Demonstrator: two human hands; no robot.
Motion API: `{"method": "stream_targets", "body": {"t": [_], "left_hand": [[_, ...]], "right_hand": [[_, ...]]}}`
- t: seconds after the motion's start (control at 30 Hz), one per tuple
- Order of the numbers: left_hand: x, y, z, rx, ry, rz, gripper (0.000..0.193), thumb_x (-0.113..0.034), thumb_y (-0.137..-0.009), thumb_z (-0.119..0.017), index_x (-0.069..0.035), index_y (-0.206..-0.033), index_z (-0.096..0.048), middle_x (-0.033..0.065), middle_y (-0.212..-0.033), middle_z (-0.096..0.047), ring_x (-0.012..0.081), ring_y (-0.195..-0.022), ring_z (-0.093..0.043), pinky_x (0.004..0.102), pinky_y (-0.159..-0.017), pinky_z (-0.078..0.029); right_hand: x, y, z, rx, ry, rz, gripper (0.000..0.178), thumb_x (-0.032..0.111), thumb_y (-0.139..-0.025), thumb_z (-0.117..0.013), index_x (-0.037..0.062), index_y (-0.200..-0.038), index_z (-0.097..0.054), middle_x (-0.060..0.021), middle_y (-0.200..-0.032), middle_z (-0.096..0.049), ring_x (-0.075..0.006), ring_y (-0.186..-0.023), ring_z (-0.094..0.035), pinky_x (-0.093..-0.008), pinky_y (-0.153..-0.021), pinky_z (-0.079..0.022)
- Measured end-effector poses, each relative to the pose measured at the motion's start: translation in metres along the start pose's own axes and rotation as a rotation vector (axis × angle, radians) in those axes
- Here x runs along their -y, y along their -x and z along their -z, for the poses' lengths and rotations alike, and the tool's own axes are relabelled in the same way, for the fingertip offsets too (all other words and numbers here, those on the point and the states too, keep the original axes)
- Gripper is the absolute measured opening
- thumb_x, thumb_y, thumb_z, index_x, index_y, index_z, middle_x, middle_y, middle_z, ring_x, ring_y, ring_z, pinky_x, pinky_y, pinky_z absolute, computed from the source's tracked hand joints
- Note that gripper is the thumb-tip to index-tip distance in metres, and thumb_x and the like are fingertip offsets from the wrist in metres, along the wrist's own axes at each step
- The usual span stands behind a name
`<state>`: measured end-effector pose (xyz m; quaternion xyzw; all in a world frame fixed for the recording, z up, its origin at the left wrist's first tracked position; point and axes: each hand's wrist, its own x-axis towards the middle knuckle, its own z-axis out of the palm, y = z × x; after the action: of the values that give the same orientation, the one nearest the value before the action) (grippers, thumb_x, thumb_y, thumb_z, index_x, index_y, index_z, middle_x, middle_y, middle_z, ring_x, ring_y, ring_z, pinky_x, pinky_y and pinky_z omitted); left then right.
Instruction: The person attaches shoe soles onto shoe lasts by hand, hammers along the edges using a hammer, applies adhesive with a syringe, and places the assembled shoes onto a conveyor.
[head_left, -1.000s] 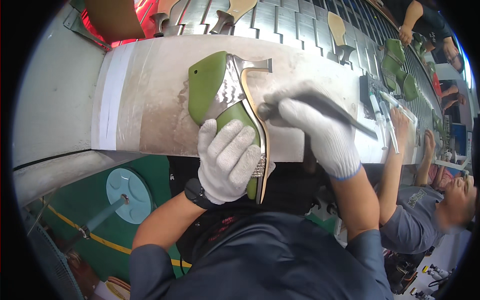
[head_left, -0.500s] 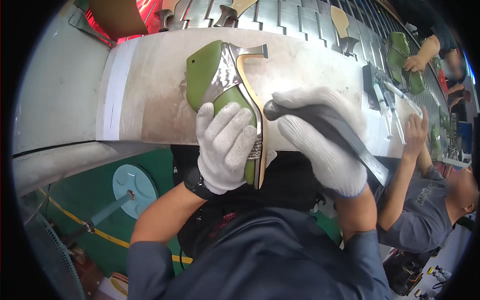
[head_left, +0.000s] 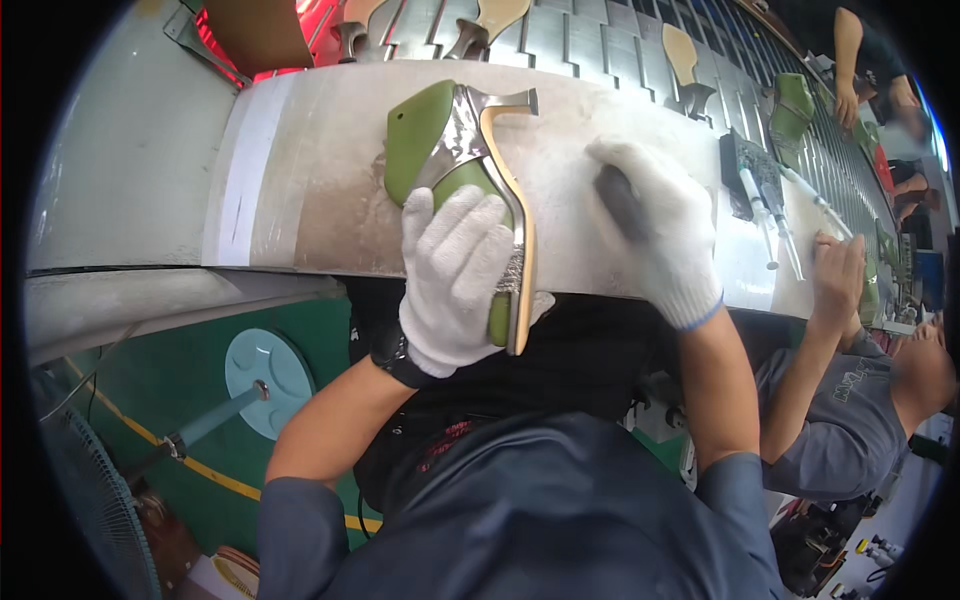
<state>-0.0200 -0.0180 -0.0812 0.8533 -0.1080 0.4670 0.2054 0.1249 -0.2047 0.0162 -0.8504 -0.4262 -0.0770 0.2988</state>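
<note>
White strip (head_left: 250, 175) crosses the bench (head_left: 330, 180) at left; right of it, a heeled shoe (head_left: 462, 130) lies on its side on a green form (head_left: 415, 145), heel far, toe near and apparently past the bench's near edge. The left hand (head_left: 455, 275) is wrapped around the forefoot, 4 fingers curled across it, what looks like the thumb behind the sole (head_left: 530, 250). That grip seems sound: keep it firm, fingertips clear of the sole's right-hand edge, and avoid squeezing the glittering strap (head_left: 508, 270). Farther right, the blurred right hand (head_left: 672, 225) is closed around a dark tool (head_left: 622, 205), well apart from the sole; how tightly, I cannot tell. Steady, controlled contact would probably spare the finish. Keep the right elbow clear of the syringes (head_left: 752, 190) farther right.
</note>
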Motion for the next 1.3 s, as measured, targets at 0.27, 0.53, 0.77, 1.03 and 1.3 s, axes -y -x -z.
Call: {"method": "stream_targets", "body": {"t": [0.27, 0.53, 0.77, 1.03, 1.3], "left_hand": [[0.05, -0.036, 0.078, -0.586, 1.373, 0.913, 0.067, -0.051, -0.112, -0.069, -0.002, -0.155, -0.054, 0.017, -0.149, -0.064, 0.035, -0.138, -0.063, 0.0566, -0.121, -0.049], [0.045, -0.001, 0.075, -0.013, 1.985, 0.824, 0.108, -0.074, -0.095, -0.076, 0.003, -0.165, -0.047, 0.0274, -0.17, -0.049, 0.0436, -0.155, -0.053, 0.062, -0.129, -0.043], [0.006, -0.038, 0.111, -0.006, 1.458, 0.993, 0.104, -0.048, -0.091, -0.091, 0.002, -0.168, -0.043, 0.0301, -0.164, -0.056, 0.0439, -0.154, -0.054, 0.0604, -0.128, -0.046], [-0.014, -0.019, 0.119, 0.137, 1.626, 0.819, 0.088, 0.0, -0.09, -0.089, 0.001, -0.167, -0.046, 0.0315, -0.155, -0.065, 0.0388, -0.144, -0.067, 0.0499, -0.124, -0.052], [-0.026, -0.023, 0.104, 0.084, 1.605, 0.845, 0.085, -0.014, -0.086, -0.096, -0.002, -0.158, -0.053, 0.0404, -0.144, -0.068, 0.0486, -0.136, -0.07, 0.0595, -0.117, -0.056]], "right_hand": [[0.051, 0.061, 0.015, 0.09, -0.801, -0.448, 0.036, 0.011, -0.104, -0.073, -0.0021, -0.138, -0.07, -0.0248, -0.135, -0.076, -0.039, -0.118, -0.079, -0.0449, -0.105, -0.061], [0.049, 0.099, -0.02, 0.46, -2.116, -0.628, 0.106, 0.08, -0.105, -0.054, -0.0008, -0.171, -0.035, -0.0356, -0.157, -0.058, -0.0525, -0.123, -0.073, -0.0605, -0.099, -0.063], [0.068, 0.139, -0.022, 0.223, -0.667, 0.117, 0.068, 0.004, -0.082, -0.09, 0.008, -0.144, -0.063, -0.0342, -0.161, -0.052, -0.0533, -0.14, -0.063, -0.056, -0.112, -0.055], [0.043, 0.201, -0.04, 0.015, -0.462, 0.324, 0.061, 0.01, -0.069, -0.098, 0.0231, -0.121, -0.07, -0.0381, -0.162, -0.049, -0.0561, -0.131, -0.066, -0.0597, -0.108, -0.056], [0.048, 0.189, -0.025, -0.007, -0.426, 0.348, 0.062, 0.015, -0.068, -0.097, 0.0238, -0.125, -0.072, -0.0381, -0.158, -0.053, -0.057, -0.127, -0.068, -0.064, -0.107, -0.056]]}}
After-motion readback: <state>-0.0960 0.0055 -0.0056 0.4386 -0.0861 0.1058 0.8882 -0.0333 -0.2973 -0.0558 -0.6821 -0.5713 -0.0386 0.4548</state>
